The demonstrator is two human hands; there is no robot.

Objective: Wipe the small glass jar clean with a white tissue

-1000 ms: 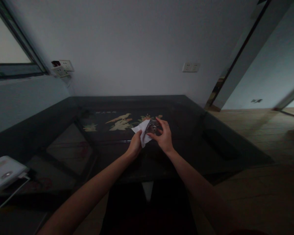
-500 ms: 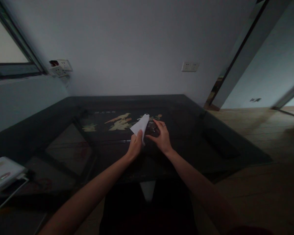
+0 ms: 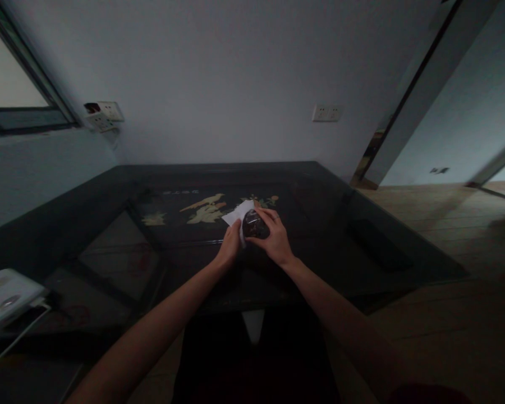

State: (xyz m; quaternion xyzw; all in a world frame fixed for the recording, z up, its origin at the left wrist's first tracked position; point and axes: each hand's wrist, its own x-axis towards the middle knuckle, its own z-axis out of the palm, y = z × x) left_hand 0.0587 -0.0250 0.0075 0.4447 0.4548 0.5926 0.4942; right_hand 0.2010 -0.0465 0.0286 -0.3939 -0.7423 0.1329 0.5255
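Observation:
My left hand (image 3: 229,244) is closed on a white cloth or paper sheet (image 3: 234,214), its thumb on the near side. A small round, shiny, see-through object (image 3: 255,224), which looks like a glass, is gripped by my right hand (image 3: 278,238) with thumb below and fingers over the top. The white sheet lies against the left side of this glass. Both hands are close together above the dark tabletop (image 3: 303,196); the fingers of my left hand are partly hidden behind the sheet.
Under the glossy table surface a bird-and-flower picture (image 3: 206,210) shows. A long black object (image 3: 379,244) lies on the right. At the left edge is a white device (image 3: 10,294) with a cable (image 3: 19,335). Wall sockets (image 3: 327,113) are behind the table.
My right hand has moved slightly left, bringing the round glass against the white sheet. The glass has turned and shows its rounded side more plainly. My left hand has shifted slightly.

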